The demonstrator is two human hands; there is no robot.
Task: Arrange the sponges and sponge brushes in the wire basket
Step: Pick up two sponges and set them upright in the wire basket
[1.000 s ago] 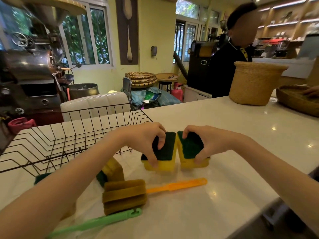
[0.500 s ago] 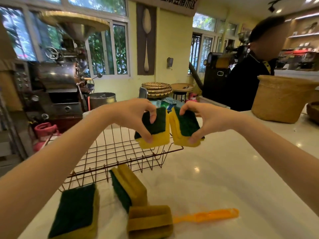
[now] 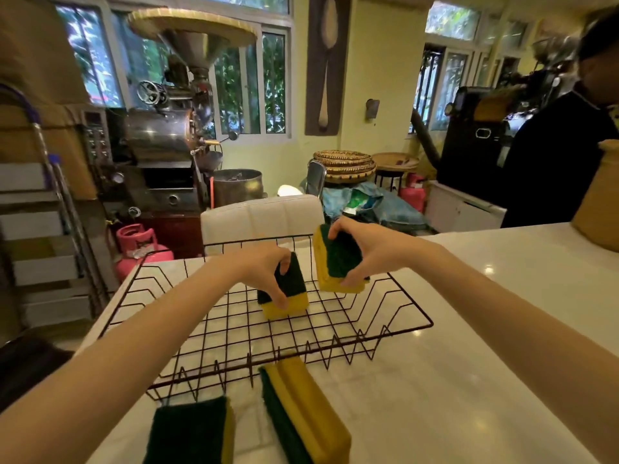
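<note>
Over the white marble counter, both hands reach into a black wire basket that sits near the counter's far left edge. Left hand pinches a yellow-and-green sponge between thumb and fingers, green scouring face toward the camera, its lower yellow edge at or just above the basket's wire floor; whether it actually touches the wires is hard to tell. Right hand grips a second sponge of the same kind, held higher and tilted, above the basket's right rear portion, with the thumb under its lower edge and the fingers curled over the top. These two sponges are apart from each other, with a clear gap between them. On the counter just in front of the basket's zigzag front wall lie two more sponges: one flat with its green face up at the lower left, and one standing on its long edge just beside it to the right, yellow side facing right. A woven straw basket stands on the counter at the far right edge, well apart from the wire basket, and a person in dark clothing stands behind the counter there.
</note>
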